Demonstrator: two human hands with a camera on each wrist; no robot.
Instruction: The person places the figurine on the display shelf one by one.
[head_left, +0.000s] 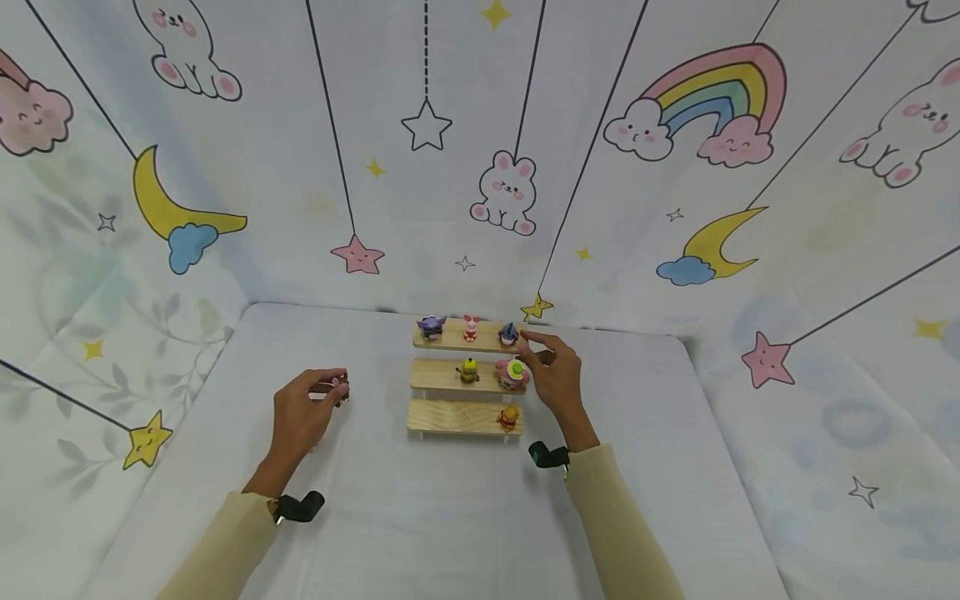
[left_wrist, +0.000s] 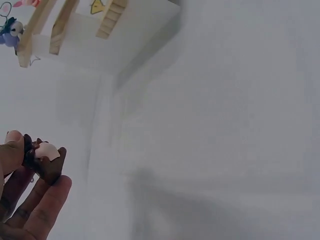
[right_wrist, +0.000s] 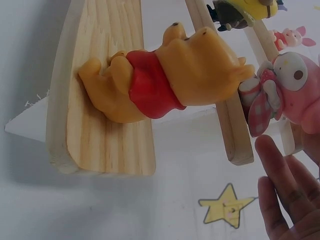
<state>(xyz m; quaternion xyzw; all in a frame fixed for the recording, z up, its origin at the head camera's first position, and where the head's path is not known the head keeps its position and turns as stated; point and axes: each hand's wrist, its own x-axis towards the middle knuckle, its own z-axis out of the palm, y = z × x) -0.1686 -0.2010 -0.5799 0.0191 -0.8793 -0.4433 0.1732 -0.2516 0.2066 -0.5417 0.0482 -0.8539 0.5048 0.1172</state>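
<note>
My left hand [head_left: 303, 412] pinches a small dark brown figurine [left_wrist: 50, 162] with a pale patch, held between thumb and fingers left of the shelves. At the right end of the top shelf [head_left: 450, 337], my right hand [head_left: 555, 371] has its thumb and index finger beside a small blue figurine [head_left: 508, 334]; whether they touch it is unclear. A purple figurine [head_left: 431, 327] and a pink piglet figurine [head_left: 470, 329] share that shelf. On the middle shelf [head_left: 435, 375] stand a yellow-and-green figurine [head_left: 468, 371] and a pink figurine [head_left: 513, 374].
A Winnie-the-Pooh figurine [right_wrist: 160, 80] in a red shirt sits at the right end of the bottom shelf [head_left: 450, 415]. The three wooden shelves rise like steps on a white-covered table [head_left: 450, 517]. Behind stands a cloth backdrop [head_left: 427, 208] with printed stars and rabbits.
</note>
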